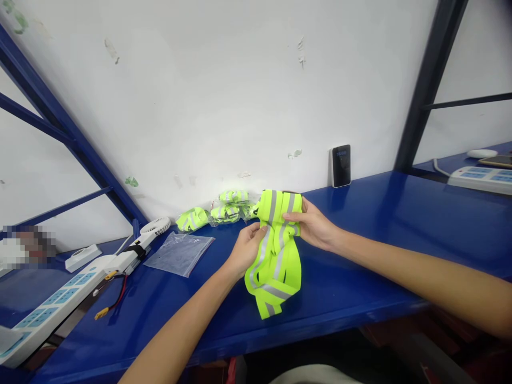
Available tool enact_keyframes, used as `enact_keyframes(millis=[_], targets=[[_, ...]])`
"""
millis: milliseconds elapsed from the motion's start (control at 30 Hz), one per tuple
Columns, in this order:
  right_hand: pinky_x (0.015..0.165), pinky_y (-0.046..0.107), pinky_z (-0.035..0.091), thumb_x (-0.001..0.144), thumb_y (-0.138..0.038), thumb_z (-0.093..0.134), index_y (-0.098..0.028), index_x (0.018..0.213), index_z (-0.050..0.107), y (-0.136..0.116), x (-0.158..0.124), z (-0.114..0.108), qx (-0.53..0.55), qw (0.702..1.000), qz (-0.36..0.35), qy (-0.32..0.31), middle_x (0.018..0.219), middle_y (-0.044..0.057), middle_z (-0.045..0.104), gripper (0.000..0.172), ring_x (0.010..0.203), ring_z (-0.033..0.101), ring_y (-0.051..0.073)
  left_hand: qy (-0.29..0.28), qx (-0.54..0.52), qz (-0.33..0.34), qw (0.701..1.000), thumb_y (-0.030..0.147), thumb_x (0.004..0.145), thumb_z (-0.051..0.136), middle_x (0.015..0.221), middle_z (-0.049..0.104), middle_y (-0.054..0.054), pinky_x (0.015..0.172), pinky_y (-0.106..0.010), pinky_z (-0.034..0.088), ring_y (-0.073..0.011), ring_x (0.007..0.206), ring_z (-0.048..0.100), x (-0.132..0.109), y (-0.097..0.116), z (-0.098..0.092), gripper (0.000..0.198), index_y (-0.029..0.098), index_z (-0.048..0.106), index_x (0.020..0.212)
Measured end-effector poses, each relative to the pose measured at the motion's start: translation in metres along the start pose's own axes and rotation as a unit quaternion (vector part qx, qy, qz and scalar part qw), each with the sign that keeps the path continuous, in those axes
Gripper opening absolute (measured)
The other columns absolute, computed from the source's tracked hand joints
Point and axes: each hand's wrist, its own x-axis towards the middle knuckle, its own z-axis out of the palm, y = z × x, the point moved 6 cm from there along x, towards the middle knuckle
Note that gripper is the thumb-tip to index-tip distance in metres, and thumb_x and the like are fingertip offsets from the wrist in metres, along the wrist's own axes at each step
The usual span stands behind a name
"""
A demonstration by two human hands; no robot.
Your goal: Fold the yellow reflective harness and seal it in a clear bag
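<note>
Both hands hold up a bundle of neon yellow reflective straps [280, 266] with silver stripes, over the front of the blue table. My left hand [248, 248] pinches the left side of the bundle between thumb and fingers. On the right, my right hand [316, 224] grips the folded upper part, its thumb in front and its other fingers mostly hidden behind. Loose strap ends hang down below the hands. Left of the bundle lies a clear zip bag [180, 255], flat on the table. Behind it, several bagged yellow straps [226, 212] rest against the wall.
A white power strip [60, 298] and a white handheld fan [156, 225] lie along the left side, near a red-and-black cable with yellow connectors [119, 296]. A black device [341, 166] leans against the wall. Another power strip [484, 176] lies far right.
</note>
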Motion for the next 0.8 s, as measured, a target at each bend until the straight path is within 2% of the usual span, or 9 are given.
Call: enact_keyframes(millis=[100,233,367,533,633,700,800], targets=[[0.091,0.039,0.053,0.063,-0.009,0.076,-0.025,0.103,0.057,0.001,0.0,0.001,0.002,1.0,0.002,-0.011,0.104,0.002,0.069,0.047,0.1,0.066,0.023,0.007,0.011,-0.01,1.0,0.045,0.078,0.068,0.082,0.071,-0.006,0.067,-0.03,0.049,-0.0201,0.069,0.066,0.001,-0.002,-0.002,0.037,0.015,0.066,0.099],[0.086,0.035,0.054,0.063,-0.009,0.076,-0.026,0.106,0.057,0.002,0.002,-0.002,-0.003,1.0,-0.005,-0.023,0.105,0.001,0.067,0.05,0.098,0.065,0.021,-0.011,0.033,-0.011,0.999,0.049,0.078,0.067,0.076,0.07,-0.006,0.063,-0.03,0.048,-0.0216,0.069,0.065,0.0,-0.004,-0.003,0.038,0.014,0.069,0.093],[0.078,0.032,0.054,0.062,-0.01,0.076,-0.029,0.111,0.057,0.004,0.007,-0.008,-0.063,0.997,-0.035,-0.043,0.101,-0.001,0.065,0.056,0.093,0.063,0.019,-0.021,0.026,-0.017,0.999,0.048,0.079,0.066,0.078,0.071,-0.005,0.061,-0.028,0.047,-0.0204,0.067,0.065,-0.002,-0.006,-0.001,0.036,0.015,0.07,0.094],[0.077,0.032,0.05,0.066,-0.016,0.076,-0.029,0.111,0.061,0.007,0.013,-0.013,-0.165,0.979,-0.092,-0.07,0.1,-0.001,0.063,0.049,0.088,0.061,0.018,0.009,-0.047,-0.035,0.998,0.039,0.077,0.069,0.078,0.072,-0.006,0.063,-0.029,0.048,-0.0184,0.064,0.065,0.0,-0.01,0.0,0.028,0.014,0.07,0.09],[0.079,0.033,0.049,0.068,-0.017,0.075,-0.027,0.109,0.063,0.007,0.014,-0.015,-0.213,0.968,-0.114,-0.076,0.104,0.0,0.063,0.043,0.093,0.06,0.019,0.016,-0.092,-0.05,0.994,0.031,0.075,0.07,0.08,0.073,-0.006,0.066,-0.03,0.05,-0.019,0.065,0.066,-0.001,-0.01,0.0,0.022,0.013,0.07,0.088],[0.082,0.035,0.049,0.07,-0.016,0.073,-0.026,0.109,0.064,0.006,0.013,-0.015,-0.244,0.957,-0.126,-0.09,0.107,0.001,0.063,0.041,0.096,0.061,0.021,-0.007,-0.123,-0.06,0.991,0.03,0.076,0.068,0.085,0.074,-0.008,0.071,-0.033,0.051,-0.0222,0.072,0.068,-0.003,-0.008,0.003,0.023,0.013,0.071,0.091],[0.088,0.04,0.048,0.074,-0.015,0.067,-0.026,0.11,0.064,0.005,0.009,-0.011,-0.3,0.934,-0.153,-0.121,0.109,0.003,0.065,0.038,0.102,0.061,0.024,-0.071,-0.173,-0.075,0.979,0.042,0.08,0.062,0.097,0.073,-0.012,0.083,-0.041,0.052,-0.0297,0.09,0.068,-0.007,-0.002,0.012,0.038,0.013,0.069,0.104]])
